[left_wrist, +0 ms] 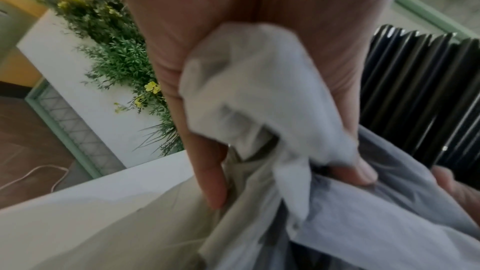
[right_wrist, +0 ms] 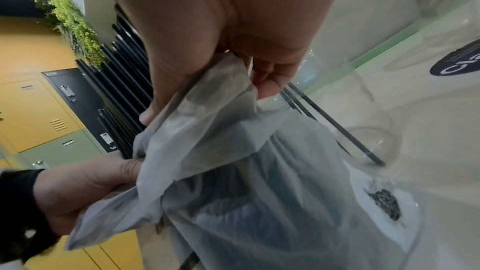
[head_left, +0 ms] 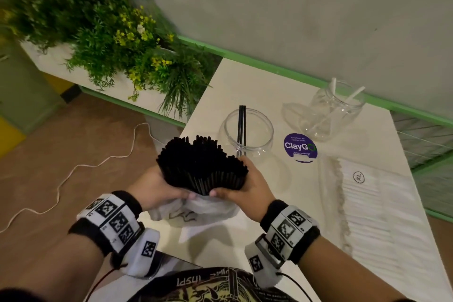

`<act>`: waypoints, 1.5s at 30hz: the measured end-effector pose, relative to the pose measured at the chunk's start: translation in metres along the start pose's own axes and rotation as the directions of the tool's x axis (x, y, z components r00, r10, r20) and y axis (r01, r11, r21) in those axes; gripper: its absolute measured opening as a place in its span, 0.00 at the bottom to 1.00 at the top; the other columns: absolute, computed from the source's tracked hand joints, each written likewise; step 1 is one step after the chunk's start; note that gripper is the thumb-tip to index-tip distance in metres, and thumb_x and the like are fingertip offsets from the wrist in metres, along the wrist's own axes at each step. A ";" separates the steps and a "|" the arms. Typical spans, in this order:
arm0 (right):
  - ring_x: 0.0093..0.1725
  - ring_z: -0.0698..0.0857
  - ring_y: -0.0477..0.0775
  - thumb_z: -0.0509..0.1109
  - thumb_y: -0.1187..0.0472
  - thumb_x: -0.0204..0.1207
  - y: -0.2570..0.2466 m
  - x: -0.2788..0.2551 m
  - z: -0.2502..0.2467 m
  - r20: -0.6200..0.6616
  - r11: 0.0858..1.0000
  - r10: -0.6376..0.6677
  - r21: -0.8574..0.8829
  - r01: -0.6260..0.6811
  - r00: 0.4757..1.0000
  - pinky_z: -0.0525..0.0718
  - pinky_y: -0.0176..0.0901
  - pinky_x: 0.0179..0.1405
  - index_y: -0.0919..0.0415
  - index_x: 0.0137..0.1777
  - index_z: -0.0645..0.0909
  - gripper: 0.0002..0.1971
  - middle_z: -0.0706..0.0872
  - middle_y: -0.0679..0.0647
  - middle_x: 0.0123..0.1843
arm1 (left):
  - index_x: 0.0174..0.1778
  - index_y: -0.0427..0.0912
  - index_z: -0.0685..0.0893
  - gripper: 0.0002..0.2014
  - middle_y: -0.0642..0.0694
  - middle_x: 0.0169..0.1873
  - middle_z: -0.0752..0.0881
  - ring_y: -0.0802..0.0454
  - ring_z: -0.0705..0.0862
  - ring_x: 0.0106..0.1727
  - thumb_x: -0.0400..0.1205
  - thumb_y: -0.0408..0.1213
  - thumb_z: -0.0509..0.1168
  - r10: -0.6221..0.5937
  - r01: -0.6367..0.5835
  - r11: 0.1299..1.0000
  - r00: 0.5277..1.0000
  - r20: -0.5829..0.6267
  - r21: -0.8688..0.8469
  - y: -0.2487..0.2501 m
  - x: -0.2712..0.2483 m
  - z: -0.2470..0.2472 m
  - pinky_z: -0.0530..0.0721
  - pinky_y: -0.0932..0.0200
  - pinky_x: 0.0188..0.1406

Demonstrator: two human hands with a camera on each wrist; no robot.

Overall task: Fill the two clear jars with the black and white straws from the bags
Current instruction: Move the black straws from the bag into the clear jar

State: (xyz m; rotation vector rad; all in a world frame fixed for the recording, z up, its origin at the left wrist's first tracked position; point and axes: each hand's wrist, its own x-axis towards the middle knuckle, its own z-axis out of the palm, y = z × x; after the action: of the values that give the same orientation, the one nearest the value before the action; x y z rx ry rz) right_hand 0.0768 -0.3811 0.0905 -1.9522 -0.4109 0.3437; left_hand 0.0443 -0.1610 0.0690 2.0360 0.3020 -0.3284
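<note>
Both my hands grip a thick bundle of black straws (head_left: 201, 167) upright over the table's near edge. My left hand (head_left: 159, 186) wraps its left side and my right hand (head_left: 246, 182) its right side. A thin plastic bag (head_left: 196, 212) hangs crumpled round the bundle's lower end. Bag film (left_wrist: 259, 100) is bunched under my left fingers beside the straws (left_wrist: 415, 100), and likewise (right_wrist: 233, 161) under my right. Just beyond stands a clear jar (head_left: 246, 132) holding two black straws. A second clear jar (head_left: 335, 110), farther right, holds two white straws.
A bag of white straws (head_left: 375, 211) lies along the right side of the white table (head_left: 245, 81). A purple ClayGo sticker (head_left: 300, 147) sits between the jars. A planter of green plants (head_left: 117, 39) stands to the left, and a white cable (head_left: 73, 169) trails on the floor.
</note>
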 end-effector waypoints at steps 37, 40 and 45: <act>0.41 0.85 0.40 0.76 0.64 0.73 -0.057 0.024 -0.041 -0.255 0.964 -0.095 0.220 0.153 0.962 0.79 0.28 0.43 0.68 0.45 0.82 0.07 0.86 0.48 0.38 | 0.52 0.56 0.77 0.24 0.59 0.49 0.85 0.55 0.83 0.55 0.65 0.41 0.81 0.114 -0.114 0.993 0.993 -0.002 0.015 0.013 0.025 -0.007 0.76 0.66 0.50; 0.50 0.89 0.53 0.76 0.62 0.73 -0.069 0.028 -0.046 -0.318 0.946 -0.112 0.255 0.198 0.941 0.84 0.39 0.51 0.63 0.46 0.82 0.07 0.89 0.59 0.45 | 0.60 0.46 0.80 0.29 0.52 0.52 0.87 0.54 0.83 0.55 0.65 0.43 0.81 0.095 -0.095 0.995 0.995 -0.005 0.034 0.013 0.027 -0.006 0.77 0.63 0.51; 0.47 0.88 0.51 0.76 0.64 0.74 -0.074 0.037 -0.051 -0.254 0.951 -0.091 0.264 0.160 0.963 0.84 0.42 0.50 0.65 0.47 0.80 0.07 0.89 0.60 0.44 | 0.60 0.43 0.81 0.28 0.49 0.51 0.88 0.53 0.85 0.54 0.66 0.42 0.81 0.084 -0.083 0.995 0.996 -0.013 0.048 0.013 0.028 -0.006 0.79 0.62 0.52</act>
State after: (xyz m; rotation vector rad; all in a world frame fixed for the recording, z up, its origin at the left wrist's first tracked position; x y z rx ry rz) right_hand 0.1221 -0.3782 0.1768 -1.6533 -0.3090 0.0750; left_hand 0.0758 -0.1600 0.0725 2.0925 0.2192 -0.2705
